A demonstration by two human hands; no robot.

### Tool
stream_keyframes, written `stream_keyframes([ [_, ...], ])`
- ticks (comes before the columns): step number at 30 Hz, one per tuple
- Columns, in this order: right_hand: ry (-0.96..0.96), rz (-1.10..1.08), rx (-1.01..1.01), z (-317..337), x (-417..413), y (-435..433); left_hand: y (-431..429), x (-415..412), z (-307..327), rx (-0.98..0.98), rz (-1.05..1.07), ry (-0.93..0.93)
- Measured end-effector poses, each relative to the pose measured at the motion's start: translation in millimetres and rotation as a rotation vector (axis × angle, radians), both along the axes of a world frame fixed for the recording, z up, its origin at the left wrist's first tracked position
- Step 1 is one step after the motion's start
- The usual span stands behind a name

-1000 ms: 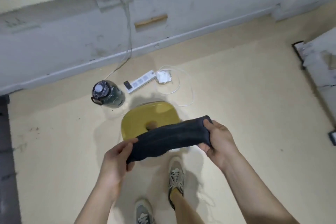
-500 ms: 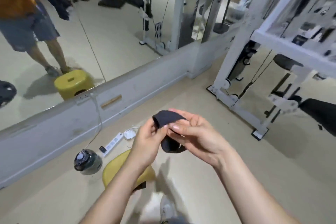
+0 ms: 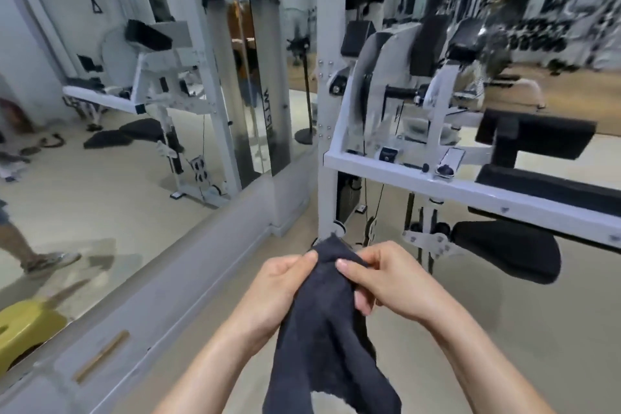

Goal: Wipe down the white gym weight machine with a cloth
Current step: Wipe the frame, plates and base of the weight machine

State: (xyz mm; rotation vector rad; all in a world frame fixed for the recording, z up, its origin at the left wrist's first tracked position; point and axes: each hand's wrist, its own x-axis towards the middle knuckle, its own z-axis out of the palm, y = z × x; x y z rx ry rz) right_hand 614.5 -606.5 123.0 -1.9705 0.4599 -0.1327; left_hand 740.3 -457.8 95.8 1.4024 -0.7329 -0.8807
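Observation:
A dark cloth (image 3: 327,323) hangs in front of me, held near its top by both hands. My left hand (image 3: 274,292) grips its left side, thumb pressed on the fabric. My right hand (image 3: 383,279) pinches the right side with thumb and curled fingers. The white gym weight machine (image 3: 403,175) stands straight ahead and to the right, with a white upright post, a horizontal white bar, black pads and a black seat (image 3: 507,254). Both hands are short of the machine and do not touch it.
A large wall mirror (image 3: 117,144) on the left reflects the machine and a person's legs. A low grey ledge (image 3: 161,306) runs below it. A yellow stool (image 3: 23,329) shows at the lower left in the mirror. The beige floor spreads under the machine.
My view has lifted from the floor and stool to the machine. The cloth, stretched wide a second ago, then bunched, now hangs long from both hands.

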Motion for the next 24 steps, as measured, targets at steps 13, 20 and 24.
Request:
stream_keyframes([
  [13, -0.381, -0.582, 0.159, 4, 103, -194, -218, 115, 21, -0.044, 0.186, -0.153],
  [20, -0.567, -0.744, -0.361, 18, 227, -239, -301, 241, 42, -0.188, 0.241, -0.422],
  [24, -0.633, -0.923, -0.479, 50, 284, -276, -345, 295, 67, -0.274, 0.161, -0.573],
])
